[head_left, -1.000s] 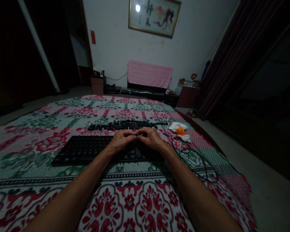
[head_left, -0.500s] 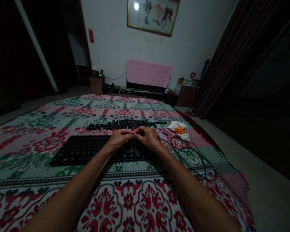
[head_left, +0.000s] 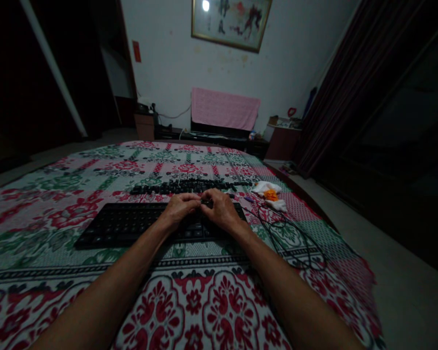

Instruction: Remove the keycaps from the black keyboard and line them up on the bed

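Note:
A black keyboard (head_left: 126,224) lies on the patterned bedspread, with much of its right part behind my hands and wrists. Above it, my left hand (head_left: 177,209) and my right hand (head_left: 222,208) meet fingertip to fingertip, both closed in a pinch. A small dark piece, seemingly a keycap (head_left: 206,201), shows between the fingers; its details are too small and dim to read. Just behind the keyboard, loose black keycaps (head_left: 175,186) lie in a long scattered band.
Right of the keyboard, a black cable (head_left: 300,233) lies in loops. Near it are a white cloth (head_left: 268,187), an orange item (head_left: 270,195) and a purple, pen-like stick (head_left: 248,199). Beyond the bed, a pink towel (head_left: 224,108) hangs over a dark screen.
My right fingers have shifted and turned slightly, so the small dark piece between the fingertips shows more. The keyboard and loose keycaps stay put.

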`<state>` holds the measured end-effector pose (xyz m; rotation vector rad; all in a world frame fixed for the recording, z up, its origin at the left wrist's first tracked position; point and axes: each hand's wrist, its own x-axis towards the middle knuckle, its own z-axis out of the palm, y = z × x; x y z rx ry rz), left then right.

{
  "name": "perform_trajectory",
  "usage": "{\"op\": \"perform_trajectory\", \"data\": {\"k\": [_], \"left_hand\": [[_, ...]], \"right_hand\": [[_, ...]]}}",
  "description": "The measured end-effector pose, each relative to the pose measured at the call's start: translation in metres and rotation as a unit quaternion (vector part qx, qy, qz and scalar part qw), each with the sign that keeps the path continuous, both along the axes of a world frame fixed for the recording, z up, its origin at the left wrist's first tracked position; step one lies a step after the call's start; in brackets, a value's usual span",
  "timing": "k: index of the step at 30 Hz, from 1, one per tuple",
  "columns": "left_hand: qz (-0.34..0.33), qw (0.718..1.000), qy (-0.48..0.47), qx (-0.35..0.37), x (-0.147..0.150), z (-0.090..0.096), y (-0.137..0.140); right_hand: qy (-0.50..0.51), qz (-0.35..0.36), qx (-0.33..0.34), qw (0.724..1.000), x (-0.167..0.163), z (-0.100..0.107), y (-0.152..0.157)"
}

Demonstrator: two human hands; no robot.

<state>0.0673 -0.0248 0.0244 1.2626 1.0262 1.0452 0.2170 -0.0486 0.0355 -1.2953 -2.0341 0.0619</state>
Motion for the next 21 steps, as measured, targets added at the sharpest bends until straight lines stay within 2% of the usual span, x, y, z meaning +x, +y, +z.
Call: {"op": "perform_trajectory", "data": {"k": [4,7,9,11,13,15,18,21], "left_hand": [[0.008,0.999,0.038,0.019,0.0,0.002,0.001],[0.047,0.984,0.154,0.08,-0.007,0.003,0.007],[0.08,0.954,0.251,0.144,-0.017,0.002,0.013],[0.105,0.903,0.368,0.195,-0.027,0.0,0.017],[0.111,0.857,0.452,0.223,-0.034,-0.002,0.02],[0.101,0.826,0.503,0.234,-0.038,-0.004,0.02],[0.079,0.802,0.541,0.24,-0.038,-0.005,0.02],[0.07,0.798,0.549,0.239,-0.038,-0.006,0.02]], "right_hand": [[0.004,0.002,0.003,1.0,0.002,0.0,0.002],[0.017,-0.014,0.002,1.0,0.012,0.001,0.007],[0.027,-0.038,-0.004,0.999,0.024,0.003,0.011],[0.039,-0.068,-0.023,0.997,0.036,0.003,0.015],[0.041,-0.083,-0.049,0.995,0.047,0.001,0.019],[0.037,-0.093,-0.069,0.993,0.055,-0.002,0.021],[0.027,-0.101,-0.085,0.991,0.061,-0.008,0.024],[0.026,-0.101,-0.09,0.99,0.062,-0.012,0.028]]}}
